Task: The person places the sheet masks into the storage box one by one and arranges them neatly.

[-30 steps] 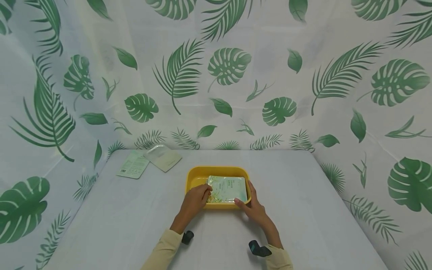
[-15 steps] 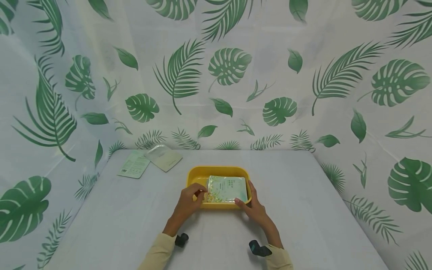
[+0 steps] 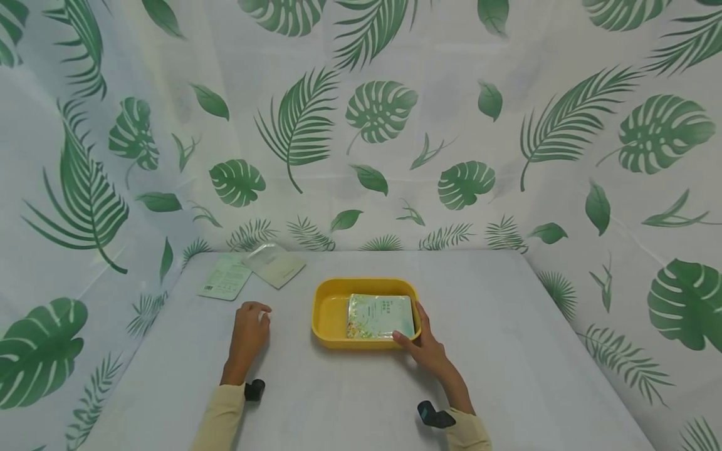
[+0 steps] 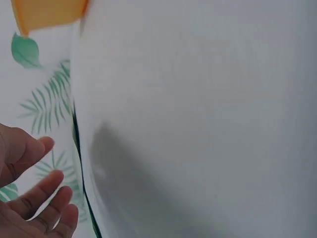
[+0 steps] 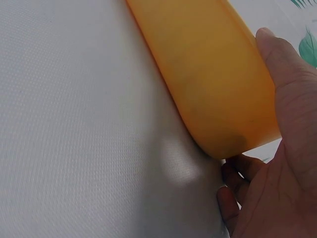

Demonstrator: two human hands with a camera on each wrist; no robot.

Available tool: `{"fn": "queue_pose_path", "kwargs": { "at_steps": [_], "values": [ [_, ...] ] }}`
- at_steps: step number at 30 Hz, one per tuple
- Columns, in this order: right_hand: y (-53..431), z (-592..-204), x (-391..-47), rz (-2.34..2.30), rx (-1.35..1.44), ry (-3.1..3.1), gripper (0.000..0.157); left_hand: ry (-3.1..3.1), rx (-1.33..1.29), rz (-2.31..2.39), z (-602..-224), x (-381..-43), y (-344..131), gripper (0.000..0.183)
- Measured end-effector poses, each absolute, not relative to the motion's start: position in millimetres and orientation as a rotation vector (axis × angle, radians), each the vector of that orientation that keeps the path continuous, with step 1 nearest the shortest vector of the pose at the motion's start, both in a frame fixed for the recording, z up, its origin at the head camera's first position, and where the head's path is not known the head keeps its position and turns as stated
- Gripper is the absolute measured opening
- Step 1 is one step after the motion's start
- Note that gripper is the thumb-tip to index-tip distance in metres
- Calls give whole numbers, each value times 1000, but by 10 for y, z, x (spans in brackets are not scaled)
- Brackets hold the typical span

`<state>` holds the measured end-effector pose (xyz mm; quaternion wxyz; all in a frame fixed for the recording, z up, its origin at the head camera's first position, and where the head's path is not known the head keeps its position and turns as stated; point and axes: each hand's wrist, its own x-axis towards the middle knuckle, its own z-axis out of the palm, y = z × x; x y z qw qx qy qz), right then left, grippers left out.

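A yellow plastic tray (image 3: 326, 344) stands on the table, with a pale green sheet-mask packet (image 3: 383, 313) lying in its right part. My right hand (image 3: 427, 351) grips the tray's near right corner. Its thumb (image 5: 280, 57) hooks over the rim, and the other fingers lie against the outer side in the right wrist view. Left of the tray, my left hand (image 3: 251, 326) hovers low over the table, holding nothing. Its fingers (image 4: 42, 196) are loosely bent and apart from the thumb. A strip of the tray's wall shows at the top of the left wrist view.
At the table's far left lie a green-and-white packet (image 3: 224, 277) and a cream packet (image 3: 277, 266) with a clear end, overlapping. White cloth covers the table (image 3: 507, 376). Leaf-print sheets (image 3: 395, 56) rise along the back and both sides.
My left hand has left the packet in the tray and moved left, out over the table. The right hand keeps its place at the tray's corner; tray and packets stay put.
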<state>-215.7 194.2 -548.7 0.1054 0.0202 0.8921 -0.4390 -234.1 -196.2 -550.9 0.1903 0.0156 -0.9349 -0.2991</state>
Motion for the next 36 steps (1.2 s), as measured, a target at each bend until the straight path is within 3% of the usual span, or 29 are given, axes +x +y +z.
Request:
{"fn": "queue_pose_path", "kwargs": {
  "at_steps": [13, 25, 36],
  "values": [
    [1945, -5497, -2139, -1267, 67, 2636, 95, -3003, 217, -607, -5442, -2466, -2363, 30],
    [1940, -5478, -2133, -1270, 74, 2652, 96, -3303, 305, -637, -5436, -2772, -2544, 67],
    [1932, -5496, -2140, -1264, 90, 2660, 96, -3350, 323, -689, -5409, -2767, -2573, 72]
  ]
}}
